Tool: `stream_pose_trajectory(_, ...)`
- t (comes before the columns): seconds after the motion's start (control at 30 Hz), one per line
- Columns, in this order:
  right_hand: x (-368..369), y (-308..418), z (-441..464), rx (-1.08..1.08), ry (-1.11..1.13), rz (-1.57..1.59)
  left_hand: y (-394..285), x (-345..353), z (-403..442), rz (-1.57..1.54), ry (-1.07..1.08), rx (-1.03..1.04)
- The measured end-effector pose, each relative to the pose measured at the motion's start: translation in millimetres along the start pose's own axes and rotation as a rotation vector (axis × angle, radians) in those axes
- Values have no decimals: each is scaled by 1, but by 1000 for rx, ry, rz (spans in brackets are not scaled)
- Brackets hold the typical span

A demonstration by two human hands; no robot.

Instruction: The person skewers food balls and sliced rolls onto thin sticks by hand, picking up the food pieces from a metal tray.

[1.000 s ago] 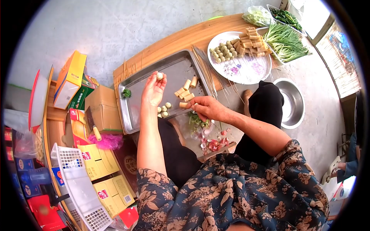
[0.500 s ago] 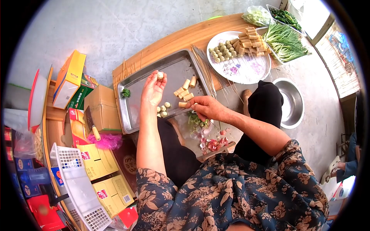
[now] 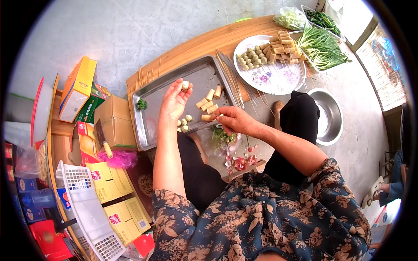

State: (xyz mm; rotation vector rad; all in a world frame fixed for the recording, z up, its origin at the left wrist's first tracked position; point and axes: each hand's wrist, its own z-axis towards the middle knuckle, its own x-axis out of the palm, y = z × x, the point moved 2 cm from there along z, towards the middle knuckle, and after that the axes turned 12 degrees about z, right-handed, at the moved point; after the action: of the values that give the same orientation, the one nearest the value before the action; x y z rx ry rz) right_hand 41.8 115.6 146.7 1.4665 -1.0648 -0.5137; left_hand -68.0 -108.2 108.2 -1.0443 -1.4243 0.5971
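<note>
My left hand (image 3: pixel 174 102) is raised over the metal tray (image 3: pixel 152 126), palm up, its fingertips closed round a small pale ball (image 3: pixel 185 85). Lower and to the right, my right hand (image 3: pixel 235 120) pinches with thumb and fingers at the tray's near edge; what it holds, if anything, is too small to make out. Just beside those fingertips lie several short tan rolls (image 3: pixel 210 106) in the tray. More pale balls (image 3: pixel 184 128) sit near my left forearm. A bunch of green herb (image 3: pixel 141 104) rests at the tray's left side.
Thin sticks (image 3: pixel 230 76) lie right of the tray, by a white plate (image 3: pixel 283 82) of balls and rolls. Green stalks (image 3: pixel 320 48) are beyond. A metal basin (image 3: pixel 333 122) stands on the floor. Boxes (image 3: pixel 115 122) and a knife (image 3: pixel 103 141) are at left. Another person's foot (image 3: pixel 372 191) shows at right.
My left hand has shifted slightly right with the ball in its fingertips. My right hand has barely moved, staying by the rolls.
</note>
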Motion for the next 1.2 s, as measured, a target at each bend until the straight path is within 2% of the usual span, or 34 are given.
stream_pose_trajectory(0.73, -4, 8, 4, -28, -51, -27, -1, 17, -7, 219, 173, -108)
stream_pose_trajectory(0.9, -9, 7, 7, -18, -72, -19, 3, 26, -8, 324, 287, -162)
stream_pose_trajectory(1.13, -17, 4, 11, -16, -118, -27, 1, 24, -7, 369, 247, -190)
stream_pose_trajectory(1.2, -19, 3, 10, -15, -156, 26, 6, -2, 0, 922, -16, -241)
